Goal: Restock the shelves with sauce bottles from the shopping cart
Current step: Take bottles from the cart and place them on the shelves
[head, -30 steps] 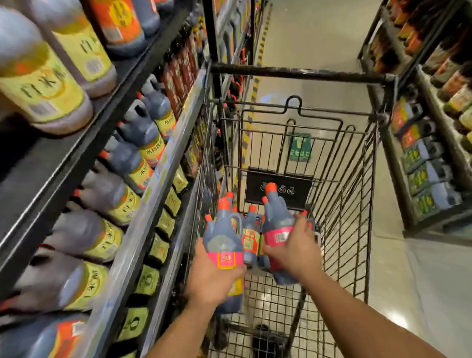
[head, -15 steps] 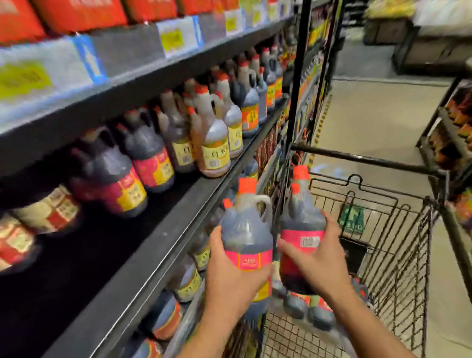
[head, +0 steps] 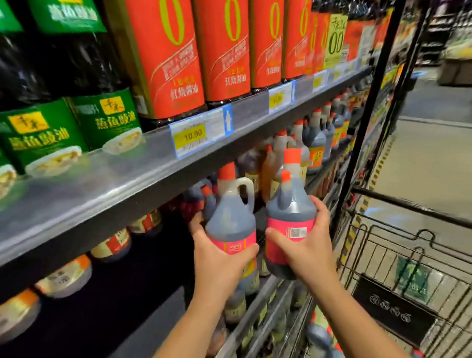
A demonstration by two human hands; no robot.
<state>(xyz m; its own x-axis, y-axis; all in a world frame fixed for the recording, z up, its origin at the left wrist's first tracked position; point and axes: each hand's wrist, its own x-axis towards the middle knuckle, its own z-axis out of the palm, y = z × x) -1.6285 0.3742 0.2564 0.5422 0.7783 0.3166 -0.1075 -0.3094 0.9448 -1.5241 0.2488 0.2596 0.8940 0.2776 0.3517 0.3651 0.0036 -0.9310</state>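
I hold two dark sauce bottles with orange caps and pink labels, both upright at the front of the middle shelf. My left hand [head: 220, 255] grips the left bottle [head: 230, 219], the one with the pale handle. My right hand [head: 306, 245] grips the right bottle [head: 290, 208], which has a barcode on its label. Both bottles hang in front of the dark gap under the grey shelf edge [head: 115, 184]. More bottles [head: 322, 342] lie in the wire shopping cart [head: 415, 257] at the lower right.
Tall red-labelled bottles [head: 224, 43] and green-labelled ones [head: 42, 135] fill the upper shelf, with a price tag [head: 193, 136] on its edge. Similar jugs [head: 316, 139] line the middle shelf further back. A black upright post [head: 367, 117] stands beside the cart. The aisle floor [head: 433, 165] stretches right.
My view swung up and left from the cart to the shelves. Both hands lifted their bottles out of the cart and up to the level of the middle shelf.
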